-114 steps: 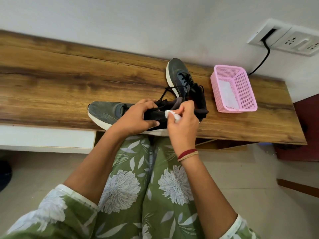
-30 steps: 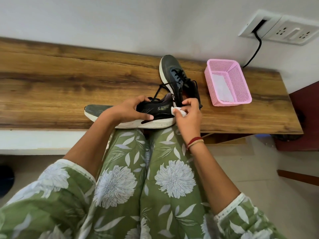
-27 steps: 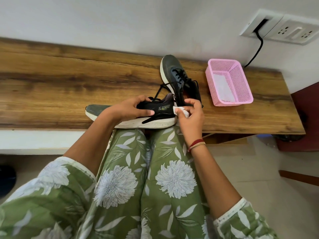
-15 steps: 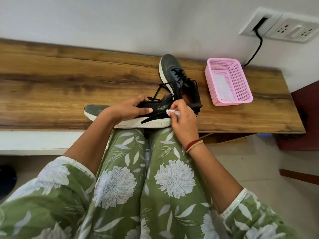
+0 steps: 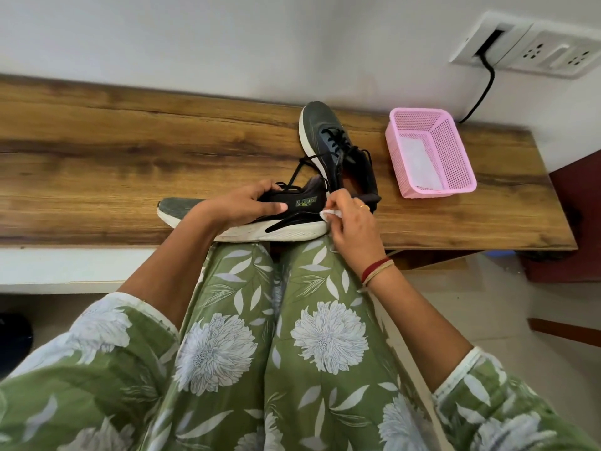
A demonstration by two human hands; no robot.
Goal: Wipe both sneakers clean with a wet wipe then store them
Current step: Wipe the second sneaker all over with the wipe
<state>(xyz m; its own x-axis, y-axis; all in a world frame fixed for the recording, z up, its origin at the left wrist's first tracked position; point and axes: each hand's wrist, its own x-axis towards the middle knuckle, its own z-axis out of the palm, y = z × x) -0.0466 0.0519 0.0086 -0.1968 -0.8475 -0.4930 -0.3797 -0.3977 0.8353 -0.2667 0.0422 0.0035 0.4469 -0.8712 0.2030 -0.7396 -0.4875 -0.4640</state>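
A dark grey sneaker with a white sole point(image 5: 294, 222) lies sideways along the front edge of the wooden shelf point(image 5: 97, 164), toe to the left. My left hand point(image 5: 240, 206) grips its upper around the middle. My right hand point(image 5: 353, 227) pinches a small white wet wipe point(image 5: 330, 214) against the heel of this sneaker. The second sneaker point(image 5: 328, 141) stands behind it, toe pointing to the wall, laces loose.
A pink mesh basket point(image 5: 452, 148) with a white sheet inside stands on the shelf to the right of the sneakers. A black cable runs down from a wall socket panel point(image 5: 527, 47) behind it. My green floral lap fills the foreground.
My right hand with the wipe has slid a little left and down along the heel of the near sneaker. The left hand keeps its grip, and the sneaker lies flatter than 3.8 s ago.
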